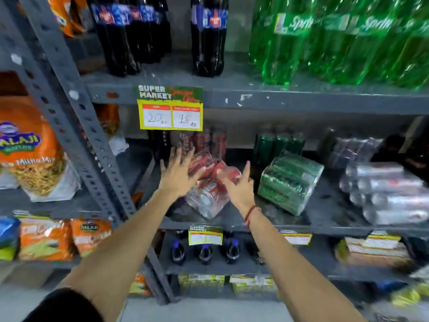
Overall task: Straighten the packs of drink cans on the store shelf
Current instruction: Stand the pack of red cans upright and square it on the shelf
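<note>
Right now the shrink-wrapped pack of red drink cans (209,189) lies tilted on the grey metal middle shelf (232,220), askew against the upright red cans behind it. Your left hand (178,175) spreads wide, fingers splayed, against its left side; your right hand (239,184), open too, meets its right side. Just beside it lies a slanted wrapped pack of green cans (290,182), then silver cans (390,194). A yellow price tag (170,109) hangs above.

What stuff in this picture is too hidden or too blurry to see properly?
Head view only:
- Red can pack: partly covered by the left hand and right hand.
- Silver can pack: labels blurred.
- Cans standing behind, under the price tag: dark, blurred.
- Green bottles: tops cut off.
</note>
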A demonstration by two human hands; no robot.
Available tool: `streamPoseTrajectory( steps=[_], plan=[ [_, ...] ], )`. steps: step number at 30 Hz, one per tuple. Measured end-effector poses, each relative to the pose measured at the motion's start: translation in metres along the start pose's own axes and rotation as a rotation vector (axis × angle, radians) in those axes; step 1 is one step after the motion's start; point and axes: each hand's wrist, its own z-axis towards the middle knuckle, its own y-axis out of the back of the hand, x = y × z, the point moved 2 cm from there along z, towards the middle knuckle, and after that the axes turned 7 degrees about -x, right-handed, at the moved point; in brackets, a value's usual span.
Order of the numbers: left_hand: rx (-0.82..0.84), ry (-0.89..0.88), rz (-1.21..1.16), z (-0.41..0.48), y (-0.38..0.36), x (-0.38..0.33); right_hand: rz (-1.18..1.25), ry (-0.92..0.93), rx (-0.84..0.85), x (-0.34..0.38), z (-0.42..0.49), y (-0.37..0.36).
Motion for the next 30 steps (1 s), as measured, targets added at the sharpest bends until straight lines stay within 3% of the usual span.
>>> streamPoseTrajectory(
  steps=[2, 4, 6, 10, 15, 22, 30],
  plan=[
    [0.207, 0.13, -0.054, 0.019, -0.004, 0.005, 0.097, -0.215, 0.176, -0.002, 0.012, -0.015],
    [0.377, 0.203, -0.18, 0.033, -0.01, 0.015, 0.199, -0.31, 0.226, -0.016, 0.03, -0.029],
    [0.402, 0.211, -0.232, 0.03, -0.018, 0.019, 0.28, -0.344, 0.225, -0.025, 0.038, -0.033],
    [0.279, 0.267, -0.328, 0.021, -0.021, 0.027, 0.356, -0.319, 0.287, -0.02, 0.043, -0.017],
    [0.253, 0.29, -0.483, 0.003, -0.019, 0.031, 0.294, -0.176, 0.314, -0.018, 0.04, -0.008],
    [0.15, 0.244, -0.491, -0.052, -0.028, 0.018, 0.092, 0.341, 0.261, -0.022, 0.032, -0.001],
    [0.119, 0.241, -0.513, -0.087, -0.053, 0.007, -0.032, 0.557, 0.189, -0.056, 0.016, -0.005]
  ],
)
